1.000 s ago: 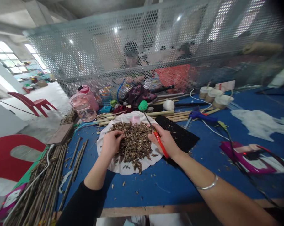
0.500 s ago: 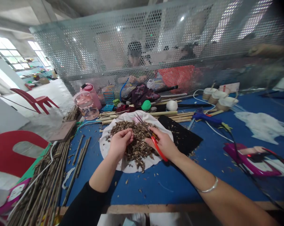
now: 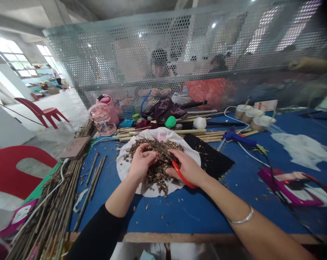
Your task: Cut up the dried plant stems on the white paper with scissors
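My right hand (image 3: 187, 167) is wrapped round scissors (image 3: 181, 175) with red handles, their dark blades pointing up and left over the pile. The blades look parted, though they blend with what lies below. Close to the blade tips, my left hand (image 3: 141, 161) has its thumb and fingers pinched together; what they hold is too small to name. Beneath both hands, brown dried plant bits (image 3: 159, 177) are heaped on a round white cloth (image 3: 124, 169). A few loose bits lie on the blue tabletop nearer me.
A bundle of thin sticks (image 3: 57, 195) runs along the left edge. Behind the cloth are pale sticks (image 3: 176, 132), green yarn (image 3: 170, 122) and a white ball (image 3: 199, 123). A black sheet (image 3: 208, 155), a blue glue gun (image 3: 237, 138) and a magenta device (image 3: 288, 186) lie right.
The scissors have swung lower and left, bringing their blades to my left hand. My left hand has turned slightly, its fingers now reaching toward them. The view has shifted a little.
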{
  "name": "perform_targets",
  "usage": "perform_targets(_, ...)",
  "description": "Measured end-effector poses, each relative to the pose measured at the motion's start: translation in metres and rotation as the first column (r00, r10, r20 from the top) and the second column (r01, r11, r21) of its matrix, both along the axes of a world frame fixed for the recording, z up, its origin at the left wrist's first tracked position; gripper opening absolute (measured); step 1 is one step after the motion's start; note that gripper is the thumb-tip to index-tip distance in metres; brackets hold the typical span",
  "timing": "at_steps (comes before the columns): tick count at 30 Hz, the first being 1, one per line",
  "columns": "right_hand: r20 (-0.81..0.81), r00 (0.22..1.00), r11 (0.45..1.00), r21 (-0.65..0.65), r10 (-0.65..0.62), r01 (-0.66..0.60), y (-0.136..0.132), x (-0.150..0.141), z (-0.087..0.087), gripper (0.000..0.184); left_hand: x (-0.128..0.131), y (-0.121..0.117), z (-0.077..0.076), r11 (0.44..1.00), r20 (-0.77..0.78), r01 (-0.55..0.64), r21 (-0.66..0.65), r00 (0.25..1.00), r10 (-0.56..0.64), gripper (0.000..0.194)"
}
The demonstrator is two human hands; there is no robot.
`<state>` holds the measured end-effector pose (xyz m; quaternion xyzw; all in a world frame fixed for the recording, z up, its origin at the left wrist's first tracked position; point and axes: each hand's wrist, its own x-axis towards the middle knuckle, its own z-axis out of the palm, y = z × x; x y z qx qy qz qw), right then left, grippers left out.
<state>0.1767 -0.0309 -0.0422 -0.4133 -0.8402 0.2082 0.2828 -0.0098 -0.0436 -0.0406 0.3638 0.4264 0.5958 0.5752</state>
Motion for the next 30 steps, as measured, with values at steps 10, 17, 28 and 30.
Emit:
perform_targets(10, 0.051, 0.995, 0.996, 0.005, 0.089, -0.089, 0.001, 0.000, -0.002, 0.072, 0.002, -0.005, 0.007, 0.995, -0.291, -0.002, 0.097, 0.956, 0.030, 0.082)
perform_targets(17, 0.025, 0.996, 0.991, -0.099, 0.091, -0.088, -0.001, 0.003, 0.008, 0.057, 0.002, -0.004, 0.002, 0.993, -0.298, -0.016, 0.116, 0.953, 0.050, 0.095)
perform_targets(28, -0.124, 0.991, 0.989, -0.131, 0.048, -0.064, -0.008, -0.009, 0.006, 0.035, 0.011, -0.007, 0.002, 0.997, -0.264, 0.005, -0.079, 0.964, -0.026, 0.022)
perform_targets(30, -0.111, 0.992, 0.989, -0.133, 0.052, -0.066, -0.009, -0.010, 0.006, 0.036, 0.013, -0.007, 0.003, 0.998, -0.268, -0.015, -0.057, 0.964, -0.001, 0.020)
